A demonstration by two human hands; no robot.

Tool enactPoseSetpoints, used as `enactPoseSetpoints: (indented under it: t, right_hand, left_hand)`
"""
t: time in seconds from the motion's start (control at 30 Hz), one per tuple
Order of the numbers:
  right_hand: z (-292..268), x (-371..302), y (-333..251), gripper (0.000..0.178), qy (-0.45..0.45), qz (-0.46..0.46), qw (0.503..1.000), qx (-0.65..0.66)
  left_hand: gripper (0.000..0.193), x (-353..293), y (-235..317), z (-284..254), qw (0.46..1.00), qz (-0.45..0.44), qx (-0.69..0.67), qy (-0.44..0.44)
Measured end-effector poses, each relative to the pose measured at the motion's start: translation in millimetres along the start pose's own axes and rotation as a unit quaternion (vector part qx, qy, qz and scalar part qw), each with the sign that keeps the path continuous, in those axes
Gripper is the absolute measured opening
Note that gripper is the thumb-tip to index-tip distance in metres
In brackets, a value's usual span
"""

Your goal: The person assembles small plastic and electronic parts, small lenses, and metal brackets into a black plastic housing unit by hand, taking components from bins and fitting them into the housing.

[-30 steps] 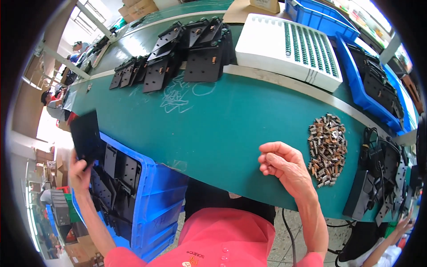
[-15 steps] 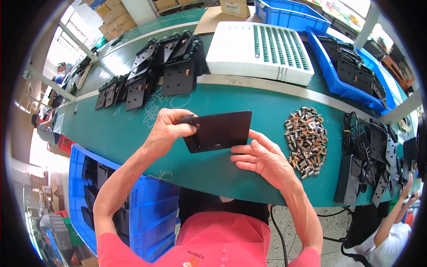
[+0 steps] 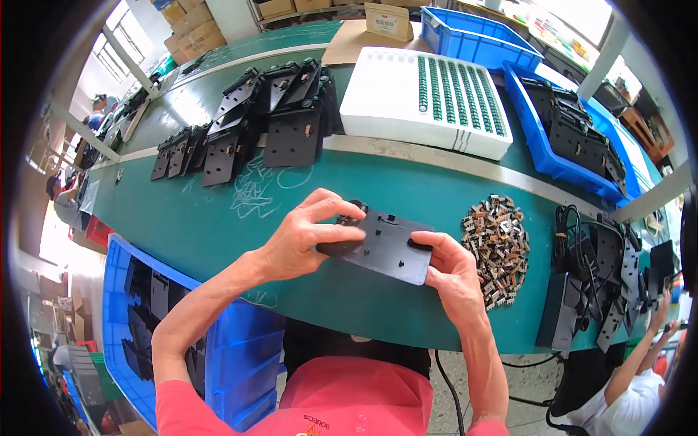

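Above the near middle of the table I hold a flat black plastic panel (image 3: 389, 249), tilted, with small pegs and a raised clip showing on its upper face. My left hand (image 3: 305, 236) is closed on its left end, the index finger and thumb around a dark raised part at the corner. At the other end, my right hand (image 3: 454, 272) pinches the panel, with the thumb out of full view beneath. Nearest to my right hand lies a heap of small metal-and-brown components (image 3: 496, 247) on the green table (image 3: 182, 225).
Similar black panels (image 3: 291, 134) stand in stacks at the back left. A white foam block (image 3: 385, 94) with rows of green parts sits behind. Blue crates hold panels at the lower left (image 3: 243, 363) and right (image 3: 534, 138). Cables and a black adapter (image 3: 558, 312) lie at right, near another person's arms.
The panel has turned over, so its pegged face now shows instead of the smooth one. My right hand has gone from loose, spread fingers to pinching the panel's right end.
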State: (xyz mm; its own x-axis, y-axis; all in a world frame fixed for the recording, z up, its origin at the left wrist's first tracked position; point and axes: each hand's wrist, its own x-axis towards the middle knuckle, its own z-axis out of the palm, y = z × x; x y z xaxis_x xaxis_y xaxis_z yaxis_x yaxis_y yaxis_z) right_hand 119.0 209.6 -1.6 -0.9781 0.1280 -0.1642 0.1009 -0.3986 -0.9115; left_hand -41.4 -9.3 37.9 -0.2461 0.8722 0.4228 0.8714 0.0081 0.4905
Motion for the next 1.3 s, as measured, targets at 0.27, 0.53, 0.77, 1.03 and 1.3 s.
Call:
enactPoseSetpoints:
  t: [0.27,0.53,0.77,1.03,1.3]
  right_hand:
    - [13.5,0.5,8.7,0.042,0.072,-0.094,0.983,-0.14]
    - [18.5,-1.5,18.9,0.036,0.103,-0.13,0.938,-0.306]
    - [21.1,-4.6,24.4,0.036,0.091,-0.243,0.824,-0.504]
    - [23.0,-3.4,29.3,0.026,0.072,-0.292,0.762,-0.574]
    - [17.7,16.9,-51.0,0.017,0.054,-0.234,0.833,-0.499]
  left_hand:
    - [0.062,-12.7,-24.8,15.1,0.979,-0.196,0.043,0.045]
    - [0.066,1.5,-33.2,-3.9,0.947,-0.278,-0.084,-0.134]
    - [0.063,13.1,-34.9,5.4,0.959,-0.236,-0.109,-0.116]
    - [0.039,40.5,-48.7,64.4,0.989,-0.116,0.09,0.031]
    - [0.033,43.0,-52.4,73.3,0.988,-0.101,0.068,0.097]
